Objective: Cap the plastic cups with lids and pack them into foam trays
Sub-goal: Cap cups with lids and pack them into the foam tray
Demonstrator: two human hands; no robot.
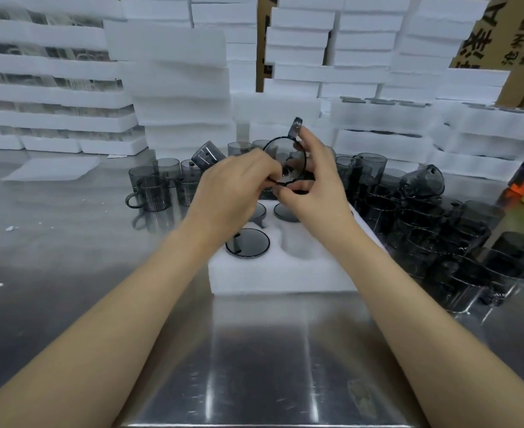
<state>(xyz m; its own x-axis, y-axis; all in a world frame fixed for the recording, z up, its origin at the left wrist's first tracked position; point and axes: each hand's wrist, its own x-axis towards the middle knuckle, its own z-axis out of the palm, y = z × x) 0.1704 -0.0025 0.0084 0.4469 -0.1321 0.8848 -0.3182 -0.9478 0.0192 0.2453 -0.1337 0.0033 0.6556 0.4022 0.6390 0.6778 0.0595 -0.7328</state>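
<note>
- Above the foam tray (279, 273), I see the left hand (232, 186) and right hand (313, 183) both pinching one tilted cup (285, 162), fingers curled.
- Fingers hide its lower rim.
- Capped cups (247, 242) sit in the tray; loose cups (154, 193) crowd behind and to the right.

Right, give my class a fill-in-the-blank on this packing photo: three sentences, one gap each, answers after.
1. The left hand and right hand together hold one dark ____ above the foam tray.
2. A capped cup sits near-left in it; the near-right pocket is ____.
3. The stacked trays behind are coloured ____.
Answers: cup; empty; white.
</note>
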